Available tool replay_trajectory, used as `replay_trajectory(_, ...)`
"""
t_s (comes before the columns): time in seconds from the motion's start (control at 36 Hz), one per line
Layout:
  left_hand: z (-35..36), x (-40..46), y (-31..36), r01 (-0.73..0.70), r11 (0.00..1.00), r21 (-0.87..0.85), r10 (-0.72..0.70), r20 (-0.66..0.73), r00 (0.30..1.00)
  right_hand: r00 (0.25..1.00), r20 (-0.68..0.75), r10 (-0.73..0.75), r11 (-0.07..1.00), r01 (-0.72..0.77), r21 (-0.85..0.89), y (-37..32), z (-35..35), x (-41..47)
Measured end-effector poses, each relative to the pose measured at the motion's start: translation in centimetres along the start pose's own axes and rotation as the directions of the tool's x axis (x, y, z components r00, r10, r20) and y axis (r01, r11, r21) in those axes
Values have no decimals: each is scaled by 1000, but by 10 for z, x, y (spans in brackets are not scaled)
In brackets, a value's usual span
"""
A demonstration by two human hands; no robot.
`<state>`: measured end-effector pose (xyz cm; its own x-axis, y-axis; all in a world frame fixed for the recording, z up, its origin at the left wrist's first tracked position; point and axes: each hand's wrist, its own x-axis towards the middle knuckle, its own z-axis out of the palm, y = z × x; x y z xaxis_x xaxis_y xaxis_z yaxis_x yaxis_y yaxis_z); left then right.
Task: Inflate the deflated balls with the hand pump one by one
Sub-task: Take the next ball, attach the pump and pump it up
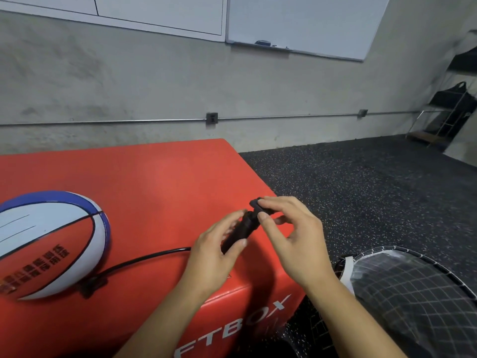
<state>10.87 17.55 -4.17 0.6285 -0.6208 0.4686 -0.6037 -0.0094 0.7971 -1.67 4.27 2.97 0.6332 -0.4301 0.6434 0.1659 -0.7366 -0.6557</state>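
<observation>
We are holding the black hand pump [238, 229] over the right edge of the red foam box [154, 182], both hands on it. Our left hand [215, 250] wraps around the pump's barrel, fingers curled over the top and the thumb pressed against its near side. Our right hand [289, 228] pinches the T-shaped handle [258, 204] at the pump's far end between thumb and forefinger, with the remaining fingers loosely bent beside it. The pump is tilted, its handle end pointing away from us and up.

A thin black hose [144, 258] runs from under our left hand across the box top toward its left edge, ending at a dark fitting [90, 285] that sits against the near side of the ball [49, 244]. The fitting is blurred, so we cannot tell whether its needle is inside the valve. The ball, with white, blue and orange panels, lies near the box's left edge and looks somewhat flattened.

A mesh net bag [413, 285] lies on the speckled black floor [361, 182], beside the box's near right corner.
</observation>
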Motion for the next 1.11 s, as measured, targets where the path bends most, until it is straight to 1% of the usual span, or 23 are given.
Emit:
replay_trajectory(0.08, -2, 1, 1, 4, 1000, 11, -4, 13, 1000, 998, -39, -50, 998, 49, -29, -6, -4, 3)
replay_trajectory(0.17, -2, 0, 0, 3, 999, 34, -4, 35, 999, 979, -184, -85, 996, 80, -35, -12, -19, 10)
replay_trajectory(0.25, 0, -3, 4, -17, 998, 56, 14, 54, 998, 939, -339, -55, 998, 59, 3, -9, -38, 15)
replay_trajectory(0.33, 2, -2, 5, -24, 997, 77, 18, 79, 997, 918, -396, -2, 1000, 10, 17, -6, -47, 16)
replay_trajectory(0.39, 2, -2, 4, -18, 997, 74, 12, 79, 997, 924, -383, 2, 1000, -2, 0, -6, -47, 16)
replay_trajectory(0.47, 1, -2, 2, -3, 997, 73, -2, 64, 998, 943, -331, -37, 999, 32, -19, -6, -41, 16)
replay_trajectory(0.64, 0, 1, 0, 0, 998, 69, -3, 43, 999, 984, -162, -75, 997, 68, -46, -3, -19, 9)
replay_trajectory(0.75, -1, 0, 3, -10, 997, 72, 8, 22, 1000, 997, -51, -52, 998, 50, -41, 7, -7, 3)
replay_trajectory(0.86, -9, -6, 8, -12, 995, 98, 12, -5, 1000, 999, 24, -35, 998, 36, -44, 12, 1, 0)
replay_trajectory(0.92, -17, -9, 13, -20, 992, 122, 23, -20, 1000, 999, 30, -28, 999, 30, -42, 12, 5, -2)
replay_trajectory(1.06, -50, -16, 29, -42, 979, 201, 58, -73, 996, 999, -43, -31, 999, 30, -16, 9, 16, -2)
replay_trajectory(1.11, -68, -21, 31, -40, 970, 242, 66, -98, 993, 999, -33, -41, 999, 41, -16, 4, 23, 0)
